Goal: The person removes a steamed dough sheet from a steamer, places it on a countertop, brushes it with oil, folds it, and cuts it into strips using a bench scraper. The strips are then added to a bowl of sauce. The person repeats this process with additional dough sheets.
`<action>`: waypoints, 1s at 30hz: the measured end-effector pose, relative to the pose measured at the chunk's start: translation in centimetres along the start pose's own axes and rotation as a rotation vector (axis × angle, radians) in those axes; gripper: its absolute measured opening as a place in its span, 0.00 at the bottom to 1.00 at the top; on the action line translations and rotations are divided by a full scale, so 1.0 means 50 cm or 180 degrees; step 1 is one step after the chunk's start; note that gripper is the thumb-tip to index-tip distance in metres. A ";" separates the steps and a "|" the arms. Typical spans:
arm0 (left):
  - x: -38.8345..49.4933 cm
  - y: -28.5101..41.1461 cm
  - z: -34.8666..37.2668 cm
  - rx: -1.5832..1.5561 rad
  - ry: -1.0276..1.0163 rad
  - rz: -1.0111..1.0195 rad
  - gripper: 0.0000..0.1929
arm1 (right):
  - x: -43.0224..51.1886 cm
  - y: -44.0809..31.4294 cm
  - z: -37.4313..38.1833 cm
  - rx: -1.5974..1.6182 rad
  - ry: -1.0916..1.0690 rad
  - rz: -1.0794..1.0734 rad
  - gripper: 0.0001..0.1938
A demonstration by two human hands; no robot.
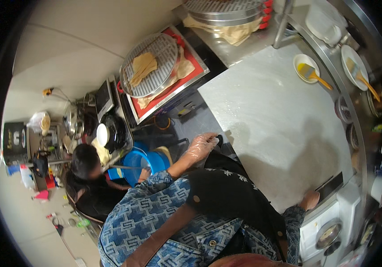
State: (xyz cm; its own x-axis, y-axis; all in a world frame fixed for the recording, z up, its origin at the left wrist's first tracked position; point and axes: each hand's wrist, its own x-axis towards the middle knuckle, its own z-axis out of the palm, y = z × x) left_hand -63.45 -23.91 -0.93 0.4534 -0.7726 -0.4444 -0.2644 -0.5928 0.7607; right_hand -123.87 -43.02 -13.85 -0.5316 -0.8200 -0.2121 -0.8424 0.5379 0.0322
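My left hand [203, 147], in a clear plastic glove, is beside the near left edge of the white worktop [277, 110]. Its fingers are curled together in front of a small black thing; whether they pinch anything I cannot tell. My right hand [310, 200] appears bare and rests low over the worktop's near right corner. Its fingers are mostly hidden. Right beside it lies a dark flat strip [327, 188]; I cannot tell whether the hand grips it. A black apron [224, 187] covers my front. The worktop's surface looks wet and shiny.
Flatbread [142, 68] lies on a round slotted griddle rack [164, 50] over a red-topped stand. An orange-handled brush [311, 75] rests in a white bowl [299, 60]. A co-worker [91, 187] sits by a blue tub [157, 160] at left. A steel shelf [331, 70] edges the right.
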 end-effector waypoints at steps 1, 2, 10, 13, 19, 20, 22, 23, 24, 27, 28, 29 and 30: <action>0.011 -0.010 -0.016 -0.0009 0.0083 0.0053 0.18 | 0.000 -0.015 0.002 0.0174 -0.0137 -0.0110 0.23; 0.007 -0.021 -0.025 -0.0098 0.0152 0.0088 0.19 | -0.002 -0.018 0.000 0.0007 0.0039 0.0066 0.22; -0.007 -0.135 -0.119 -0.0005 0.0861 -0.0205 0.15 | -0.016 -0.221 0.038 0.0022 0.0559 -0.1344 0.10; 0.008 -0.200 -0.189 -0.0131 0.1352 -0.0248 0.14 | -0.143 -0.455 0.003 0.0919 0.0534 -0.2400 0.11; 0.171 -0.392 -0.451 -0.1410 0.2910 -0.0443 0.16 | -0.546 -0.962 -0.121 0.2053 -0.0756 -0.4621 0.18; 0.214 -0.427 -0.512 -0.1929 0.3233 -0.0066 0.17 | -0.608 -1.042 -0.129 0.2053 -0.0563 -0.5045 0.19; 0.301 -0.488 -0.634 -0.2259 0.3864 0.0295 0.18 | -0.707 -1.189 -0.134 0.1846 -0.0683 -0.5235 0.18; 0.324 -0.515 -0.682 -0.2058 0.4153 0.0192 0.18 | -0.747 -1.252 -0.129 0.1756 -0.0724 -0.5489 0.17; 0.347 -0.535 -0.723 -0.1328 0.4238 -0.0366 0.16 | -0.781 -1.321 -0.119 0.1800 -0.0862 -0.5224 0.16; 0.413 -0.555 -0.804 -0.1485 0.4134 -0.0392 0.14 | -0.842 -1.518 -0.073 0.1749 -0.1839 -0.4477 0.15; 0.418 -0.549 -0.810 -0.1263 0.4332 -0.0136 0.14 | -0.855 -1.575 -0.053 0.1638 -0.1792 -0.4475 0.16; 0.413 -0.532 -0.796 -0.1420 0.4626 -0.0093 0.12 | -0.863 -1.631 -0.037 0.1644 -0.1794 -0.4636 0.17; 0.431 -0.521 -0.811 -0.0772 0.4503 -0.1186 0.12 | -0.861 -1.688 -0.022 0.1456 -0.1917 -0.4567 0.17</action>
State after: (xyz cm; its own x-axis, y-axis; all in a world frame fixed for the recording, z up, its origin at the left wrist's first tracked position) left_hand -12.27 -15.88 -11.13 0.9316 0.3537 0.0835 0.1309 -0.5408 0.8309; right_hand -29.97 -53.31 -6.35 0.8292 -0.5398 -0.1449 -0.4352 -0.4610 -0.7734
